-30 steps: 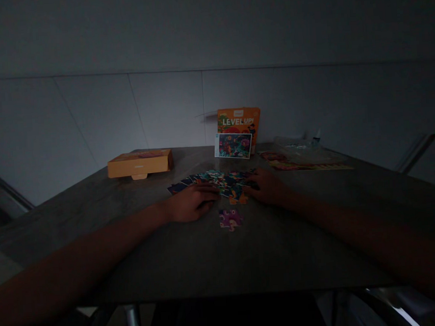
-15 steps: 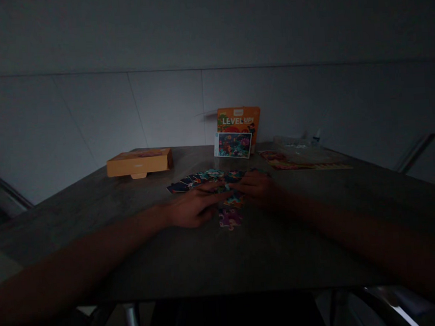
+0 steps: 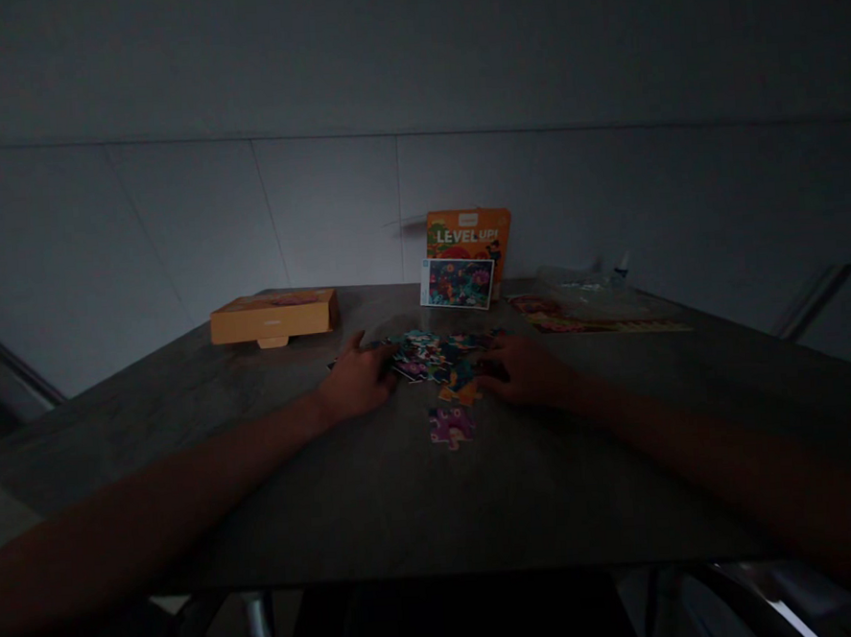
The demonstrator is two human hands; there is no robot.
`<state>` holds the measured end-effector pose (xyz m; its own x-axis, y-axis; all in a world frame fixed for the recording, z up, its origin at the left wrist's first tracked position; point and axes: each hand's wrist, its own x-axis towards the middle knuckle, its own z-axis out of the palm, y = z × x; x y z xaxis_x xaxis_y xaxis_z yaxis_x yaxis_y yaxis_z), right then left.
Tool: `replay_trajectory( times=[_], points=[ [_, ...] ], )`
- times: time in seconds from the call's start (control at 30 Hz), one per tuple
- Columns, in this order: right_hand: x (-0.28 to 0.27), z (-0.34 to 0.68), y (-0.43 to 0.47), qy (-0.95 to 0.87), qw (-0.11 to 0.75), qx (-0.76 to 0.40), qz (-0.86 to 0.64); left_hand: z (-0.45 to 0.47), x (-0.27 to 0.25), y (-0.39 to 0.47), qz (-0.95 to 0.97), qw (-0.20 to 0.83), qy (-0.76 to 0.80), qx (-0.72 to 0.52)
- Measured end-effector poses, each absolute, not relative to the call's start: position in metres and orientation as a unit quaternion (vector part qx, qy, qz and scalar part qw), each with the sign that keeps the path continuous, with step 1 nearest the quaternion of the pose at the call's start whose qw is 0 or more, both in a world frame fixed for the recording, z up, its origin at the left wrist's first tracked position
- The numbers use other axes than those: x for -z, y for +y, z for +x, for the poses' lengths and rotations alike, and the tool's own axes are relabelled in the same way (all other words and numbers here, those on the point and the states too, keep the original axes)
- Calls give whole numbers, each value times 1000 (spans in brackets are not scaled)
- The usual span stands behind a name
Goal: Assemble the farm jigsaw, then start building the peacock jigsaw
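1. Left hand (image 3: pixel 357 378): positioned at the left end of the pile of jigsaw pieces (image 3: pixel 422 348). Fingers are spread; one points away from the body, apart from the others, which are directed toward the pile.
2. Right hand (image 3: pixel 521 368): positioned at the right end of the same pile. Fingers are bent, with a gap visible between thumb and fingers; whether they pinch a piece cannot be told.
3. Pile: lies on the gray tabletop (image 3: pixel 409 517), between the two hands. Pieces overlap in dark, teal and purple prints. Orange-printed pieces (image 3: pixel 460 391) lie at its near edge, beside the right thumb.
4. Purple jigsaw piece (image 3: pixel 448 425): lies flat, separate from the pile, on the near side.
5. Picture card (image 3: pixel 458 285): stands beyond the pile, in front of the orange "LEVEL UP!" package (image 3: pixel 469 231), which is upright near the wall (image 3: pixel 332 209).
6. Orange box (image 3: pixel 273 322): rests on the tabletop at far left, with a flap projecting at its near side.
7. Printed sheet (image 3: pixel 603 326): lies at far right; clear plastic packaging (image 3: pixel 582 285) rests on it.
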<state>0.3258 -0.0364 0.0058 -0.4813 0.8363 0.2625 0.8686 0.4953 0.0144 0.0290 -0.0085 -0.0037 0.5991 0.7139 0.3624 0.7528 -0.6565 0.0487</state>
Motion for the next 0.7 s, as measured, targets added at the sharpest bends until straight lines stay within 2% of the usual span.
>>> replay_trajectory(
  times=[0.2,0.33,0.47,0.6,0.7],
  points=[
    [-8,325,-35,-842,110,96,-519,27,9,-6,-884,109,-415,185],
    [-7,329,-30,-825,115,129,-538,27,8,-4,-892,109,-390,199],
    [-4,334,-25,-823,114,139,-539,32,0,-15,-937,68,-273,209],
    [-1,334,-24,-850,163,130,-484,41,-6,-31,-980,3,-119,157],
    [0,329,-26,-879,180,89,-433,44,-8,-36,-986,-40,-95,128]
  ],
)
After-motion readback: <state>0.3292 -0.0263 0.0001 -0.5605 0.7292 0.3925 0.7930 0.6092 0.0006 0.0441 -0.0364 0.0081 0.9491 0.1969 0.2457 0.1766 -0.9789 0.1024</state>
